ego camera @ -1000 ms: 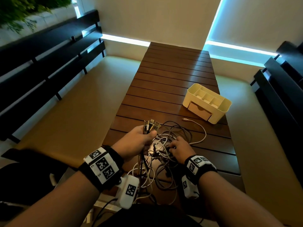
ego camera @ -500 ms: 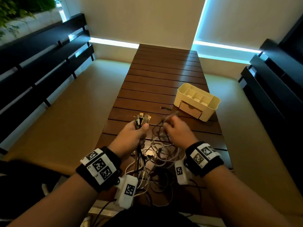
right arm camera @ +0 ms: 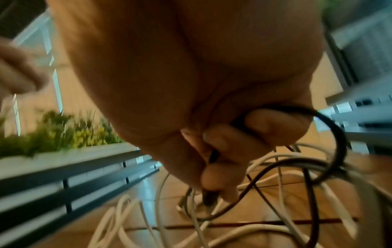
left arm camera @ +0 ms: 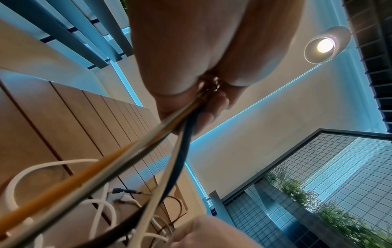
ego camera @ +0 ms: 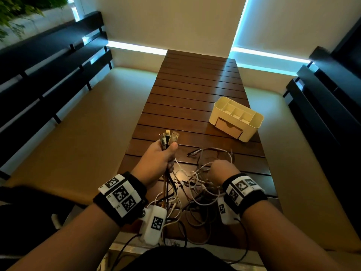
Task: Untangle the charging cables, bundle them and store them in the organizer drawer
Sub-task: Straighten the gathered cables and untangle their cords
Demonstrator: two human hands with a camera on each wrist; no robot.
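head: left hand (ego camera: 159, 159) fist clamps cables (ego camera: 195, 184); right hand (ego camera: 221, 172) pinches black cable (right arm camera: 331, 134).

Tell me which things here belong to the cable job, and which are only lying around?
Job: cables, plugs gripped by left hand, black cable held by right hand, organizer, its shut drawer.

Around: table, benches, plants, lamp.

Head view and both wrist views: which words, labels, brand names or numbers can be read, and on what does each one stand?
No readable word, brand or number in any view.
Left wristband: black-and-white square code markers only; tiny characters beside them, too small to read.
Right wristband: the same kind of markers, no legible text.
Organizer: plain, no label visible.
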